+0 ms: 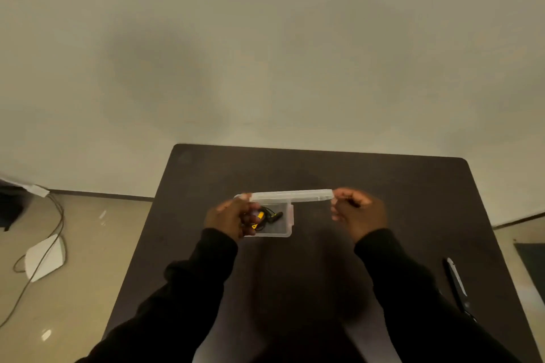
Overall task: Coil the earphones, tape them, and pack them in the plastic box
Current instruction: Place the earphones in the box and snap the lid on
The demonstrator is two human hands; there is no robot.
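Note:
A small clear plastic box (283,228) sits in the middle of the dark table (413,200). Inside it lie the coiled black earphones (269,215) with a strip of yellow tape around them. My left hand (233,218) grips the box's left side and partly covers it. The clear lid (290,195) is lifted and seen edge-on above the box's far edge. My right hand (358,211) pinches the lid's right end, and a fingertip of my left hand touches its left end.
A pair of scissors (457,283) lies near the table's right edge. On the floor to the left are a white flat object (44,256) and a grey cable (56,215). A pale wall stands just behind the table.

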